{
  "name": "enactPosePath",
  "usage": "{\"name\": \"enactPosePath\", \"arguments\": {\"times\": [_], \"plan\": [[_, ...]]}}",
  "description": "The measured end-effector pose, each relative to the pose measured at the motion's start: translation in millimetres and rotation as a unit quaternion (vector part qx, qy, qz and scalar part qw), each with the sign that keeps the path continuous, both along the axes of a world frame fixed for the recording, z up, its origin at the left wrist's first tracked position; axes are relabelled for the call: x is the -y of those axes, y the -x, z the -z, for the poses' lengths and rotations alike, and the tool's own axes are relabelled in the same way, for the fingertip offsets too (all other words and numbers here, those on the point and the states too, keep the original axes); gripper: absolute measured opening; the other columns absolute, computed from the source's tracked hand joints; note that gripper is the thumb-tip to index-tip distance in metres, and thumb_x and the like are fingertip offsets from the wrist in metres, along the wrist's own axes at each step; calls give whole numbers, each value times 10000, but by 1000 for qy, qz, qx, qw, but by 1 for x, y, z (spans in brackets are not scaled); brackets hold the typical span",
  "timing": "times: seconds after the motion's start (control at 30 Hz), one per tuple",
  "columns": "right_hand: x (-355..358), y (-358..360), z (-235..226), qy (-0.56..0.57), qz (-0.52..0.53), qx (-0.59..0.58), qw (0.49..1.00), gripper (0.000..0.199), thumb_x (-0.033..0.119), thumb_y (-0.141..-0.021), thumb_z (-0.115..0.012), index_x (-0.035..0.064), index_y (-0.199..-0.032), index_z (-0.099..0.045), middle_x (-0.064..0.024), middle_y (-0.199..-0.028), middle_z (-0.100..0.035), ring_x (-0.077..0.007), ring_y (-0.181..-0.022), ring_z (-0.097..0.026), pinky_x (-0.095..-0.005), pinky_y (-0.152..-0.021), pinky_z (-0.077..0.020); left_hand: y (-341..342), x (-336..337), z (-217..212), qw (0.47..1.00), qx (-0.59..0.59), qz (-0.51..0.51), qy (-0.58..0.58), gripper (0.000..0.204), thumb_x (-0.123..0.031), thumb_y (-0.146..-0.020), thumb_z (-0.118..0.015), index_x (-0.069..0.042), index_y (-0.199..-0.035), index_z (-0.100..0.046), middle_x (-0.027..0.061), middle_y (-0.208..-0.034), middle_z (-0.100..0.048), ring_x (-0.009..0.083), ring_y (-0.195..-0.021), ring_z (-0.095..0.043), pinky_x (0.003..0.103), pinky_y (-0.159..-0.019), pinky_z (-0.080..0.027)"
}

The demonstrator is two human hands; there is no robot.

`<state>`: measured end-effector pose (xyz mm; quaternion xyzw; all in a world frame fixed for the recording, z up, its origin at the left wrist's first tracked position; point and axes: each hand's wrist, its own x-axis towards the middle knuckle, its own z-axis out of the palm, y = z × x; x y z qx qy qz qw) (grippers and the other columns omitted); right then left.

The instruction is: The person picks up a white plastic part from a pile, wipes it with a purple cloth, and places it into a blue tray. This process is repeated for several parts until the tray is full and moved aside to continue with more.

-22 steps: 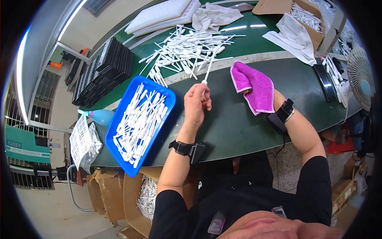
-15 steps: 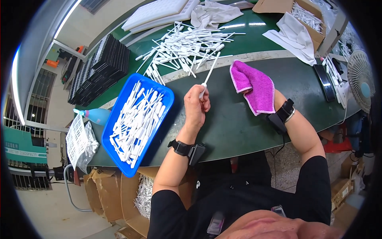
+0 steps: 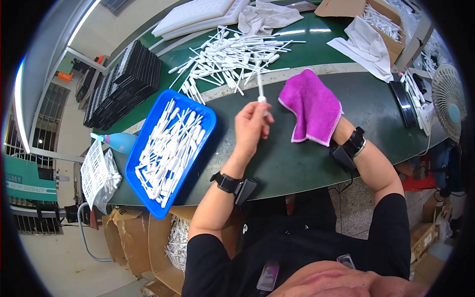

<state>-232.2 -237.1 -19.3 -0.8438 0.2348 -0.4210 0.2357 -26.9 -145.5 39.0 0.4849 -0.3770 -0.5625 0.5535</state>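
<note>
My left hand (image 3: 251, 124) is closed round the thicker end of a slim white swab-like stick (image 3: 261, 88), which points up and away from me. A purple cloth (image 3: 312, 108) with a pale stitched edge covers my right hand (image 3: 343, 130); the fingers are hidden beneath it, and the cloth hangs in folds from them. The stick and the cloth are a short way apart. Left of my left hand stands a blue tray (image 3: 210, 121) full of similar white sticks. Beyond both hands lies a loose pile of such sticks (image 3: 232, 57).
Black slotted trays (image 3: 126, 81) are stacked at the far left, near a light-blue bottle (image 3: 121, 142). White foam blocks (image 3: 193, 15) lie at the back. On the right are a phone (image 3: 403, 103), a small fan (image 3: 449, 96) and a carton of sticks (image 3: 341, 7).
The stick has turned from leaning right to nearly straight ahead, and my left hand has shifted slightly right. The purple cloth has spread over my right hand, hiding the finger that showed before.
</note>
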Motion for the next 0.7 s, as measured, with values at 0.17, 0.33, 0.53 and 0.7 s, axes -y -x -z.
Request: {"name": "enactPosePath", "arguments": {"times": [0.17,0.33,0.53,0.7], "plan": [[-38,-20,-36,-621,-88,235,743,227,216,-951,-508,113,-1153,-530,-64,-966,-600,-170,-866,-603,-278,-711,-513,33,-6,32,956,249,80,135,248,-267,-941,-554,-34,-872,-599,11,-624,-575,67,-425,-467,206,-395,-348],[21,26,-9,-426,-345,325,771,200,277,-958,-503,106,-1053,-547,-46,-758,-571,-179,-733,-618,-268,-580,-515,36,-12,0,941,105,319,-31,258,-274,-952,-548,-26,-900,-597,27,-621,-585,60,-440,-491,183,-414,-386],[-30,-14,-20,-622,-419,365,551,388,421,-977,-381,86,-1015,-573,-95,-808,-628,-211,-762,-628,-284,-602,-506,25,-10,12,961,-116,247,-55,276,-274,-961,-536,-25,-864,-607,21,-619,-589,62,-448,-507,190,-413,-379],[-34,-9,-16,-627,-291,35,722,351,364,-960,-475,47,-1074,-576,-82,-798,-620,-196,-680,-607,-281,-558,-509,23,-10,6,961,163,221,16,313,-280,-977,-514,-7,-890,-639,15,-617,-589,67,-441,-508,203,-402,-348]]}}
